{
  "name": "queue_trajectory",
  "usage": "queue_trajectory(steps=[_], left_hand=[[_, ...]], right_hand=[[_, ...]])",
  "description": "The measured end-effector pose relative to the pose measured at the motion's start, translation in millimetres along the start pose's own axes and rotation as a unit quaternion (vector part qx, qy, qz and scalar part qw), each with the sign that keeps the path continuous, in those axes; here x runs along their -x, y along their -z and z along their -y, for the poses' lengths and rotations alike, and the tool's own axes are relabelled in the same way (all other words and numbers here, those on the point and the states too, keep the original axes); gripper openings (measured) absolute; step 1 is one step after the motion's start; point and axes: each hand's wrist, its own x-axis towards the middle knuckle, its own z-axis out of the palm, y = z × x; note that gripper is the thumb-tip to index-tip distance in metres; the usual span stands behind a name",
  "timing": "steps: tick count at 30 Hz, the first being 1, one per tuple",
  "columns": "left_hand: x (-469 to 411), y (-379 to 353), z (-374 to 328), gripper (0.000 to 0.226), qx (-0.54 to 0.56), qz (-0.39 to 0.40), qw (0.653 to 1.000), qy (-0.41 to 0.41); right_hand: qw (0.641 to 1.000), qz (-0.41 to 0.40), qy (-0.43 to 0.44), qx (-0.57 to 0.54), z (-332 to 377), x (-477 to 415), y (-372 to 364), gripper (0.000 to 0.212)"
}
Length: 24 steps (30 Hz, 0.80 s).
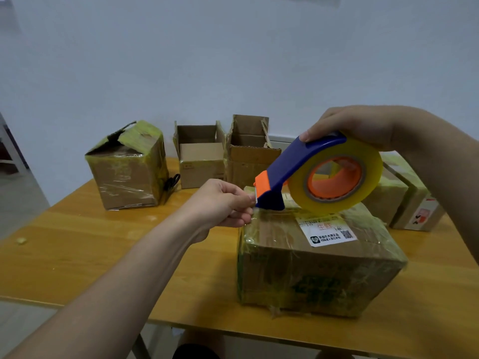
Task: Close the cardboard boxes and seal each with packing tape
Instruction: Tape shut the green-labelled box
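Observation:
A closed cardboard box (318, 268) wrapped in yellowish tape, with a white label on top, stands near the table's front edge. My right hand (363, 125) grips a blue and orange tape dispenser (298, 167) carrying a big roll of clear yellow tape (337, 177), held just above the box's far left corner. My left hand (223, 203) pinches the tape end at the dispenser's orange cutter. Further back stand a taped box (127, 167) with a torn top and two open boxes (201, 156), (248, 151).
The wooden table (90, 250) holds black scissors (172, 183) beside the left taped box and a small scrap (22, 240) near the left edge. More taped boxes (407, 198) sit at the right, behind the front box. A pale wall rises behind the table.

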Motion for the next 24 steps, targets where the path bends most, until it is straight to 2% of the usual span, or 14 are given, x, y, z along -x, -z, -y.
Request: queue_trajectory(steps=[4, 10, 15, 18, 24], left_hand=[[0, 5, 0, 0.012, -0.012, 0.005, 1.0, 0.019], [-6, 3, -8, 0.014, -0.103, -0.01, 0.995, -0.003], [-8, 0, -10, 0.012, -0.155, -0.021, 0.988, -0.006], [-8, -2, -4, 0.015, -0.171, -0.029, 0.985, -0.007], [-9, -3, -4, 0.018, -0.205, 0.011, 0.978, 0.026]], right_hand=[[1.0, -0.001, -0.023, -0.003, -11, -8, -8, 0.021], [0.998, -0.048, -0.031, -0.031, -23, -4, -10, 0.036], [0.996, -0.06, -0.052, -0.036, -17, -7, -14, 0.026], [0.996, -0.061, -0.058, -0.025, -15, -10, -16, 0.036], [0.994, -0.07, -0.078, -0.022, -13, -11, -18, 0.029]])
